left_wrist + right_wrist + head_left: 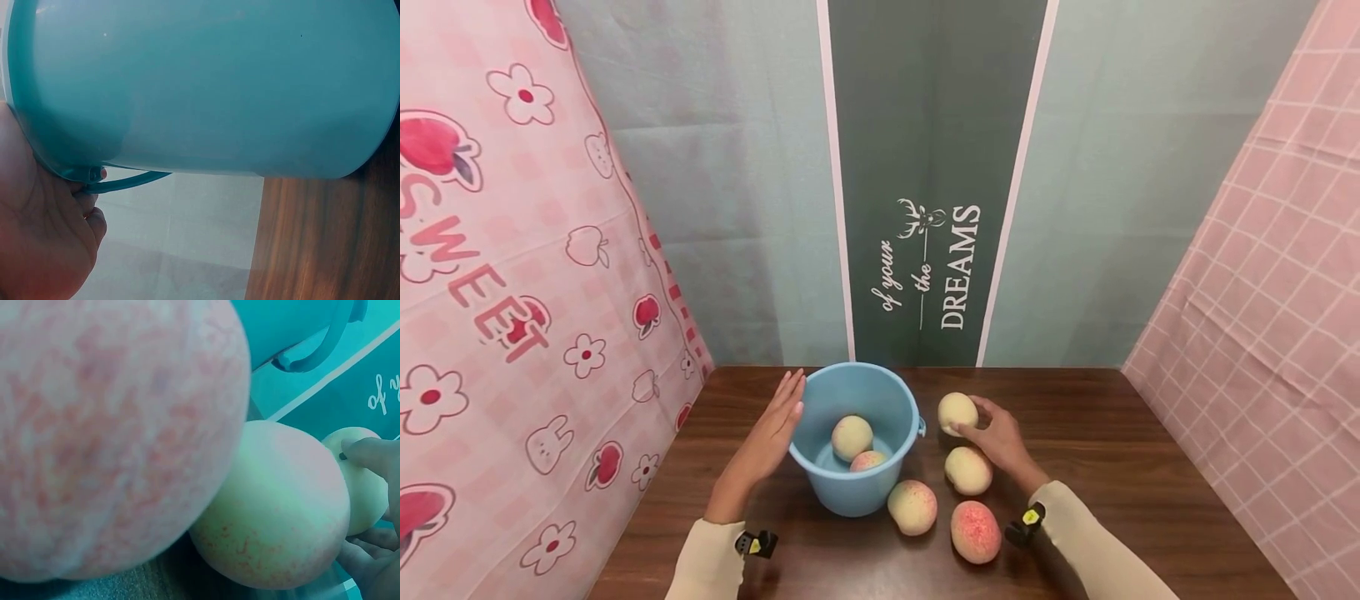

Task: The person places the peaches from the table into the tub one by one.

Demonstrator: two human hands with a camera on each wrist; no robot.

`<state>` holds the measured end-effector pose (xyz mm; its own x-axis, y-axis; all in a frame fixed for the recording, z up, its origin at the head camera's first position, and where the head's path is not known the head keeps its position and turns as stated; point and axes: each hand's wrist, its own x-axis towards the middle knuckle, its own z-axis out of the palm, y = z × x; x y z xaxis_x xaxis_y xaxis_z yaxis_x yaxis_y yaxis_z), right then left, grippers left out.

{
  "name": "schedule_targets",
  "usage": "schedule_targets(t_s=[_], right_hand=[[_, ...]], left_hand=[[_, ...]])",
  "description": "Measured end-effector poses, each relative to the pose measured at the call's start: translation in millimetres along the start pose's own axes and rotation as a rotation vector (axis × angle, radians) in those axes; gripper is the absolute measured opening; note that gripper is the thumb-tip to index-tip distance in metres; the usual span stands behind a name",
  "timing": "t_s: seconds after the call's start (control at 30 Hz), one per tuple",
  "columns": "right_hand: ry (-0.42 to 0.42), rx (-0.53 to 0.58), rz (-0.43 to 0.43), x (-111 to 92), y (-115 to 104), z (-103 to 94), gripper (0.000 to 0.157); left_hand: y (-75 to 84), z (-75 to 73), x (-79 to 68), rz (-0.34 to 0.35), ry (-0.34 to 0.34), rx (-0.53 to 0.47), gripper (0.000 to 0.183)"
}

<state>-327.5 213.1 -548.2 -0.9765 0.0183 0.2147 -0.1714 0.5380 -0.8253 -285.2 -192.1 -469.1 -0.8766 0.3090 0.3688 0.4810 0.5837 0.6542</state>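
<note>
A light blue bucket (852, 495) stands on the table with a pale peach (852, 437) and a pinker peach (868, 460) in it. My left hand (771, 433), fingers straight, rests against the bucket's left side near the rim. On the right, my right hand (1002, 440) pinches the farthest pale peach (957, 412) between thumb and fingers; the thumb (370, 454) lies near its dark stem spot. Nearer me are a yellowish peach (968, 472), a speckled peach (912, 507) by the bucket's base and a red-pink peach (976, 533).
The bucket's handle (131, 182) hangs at its far side in the left wrist view. The dark wooden table (1090, 508) meets a green and grey cloth (940, 167) at the back. Pink cloths hang at the left (550, 333) and right (1262, 250).
</note>
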Motion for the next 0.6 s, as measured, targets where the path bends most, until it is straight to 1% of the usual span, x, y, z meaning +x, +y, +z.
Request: schedule_targets(t_s=[0.27,0.43,0.6], right_hand=[[0.03,0.034,-0.035,-1.2,-6.1,-2.0,0.067],[0.04,0.044,-0.063,-1.1,-8.8,-2.1,0.067],[0.057,0.056,-0.084,-0.9,-14.3,-3.4,0.066]], left_hand=[[0.2,0.2,-0.6,-0.003,0.002,0.0,0.048],[0.2,0.5,-1.6,-0.017,-0.007,-0.001,0.052],[0.8,0.4,-1.9,-0.007,-0.002,0.0,0.054]])
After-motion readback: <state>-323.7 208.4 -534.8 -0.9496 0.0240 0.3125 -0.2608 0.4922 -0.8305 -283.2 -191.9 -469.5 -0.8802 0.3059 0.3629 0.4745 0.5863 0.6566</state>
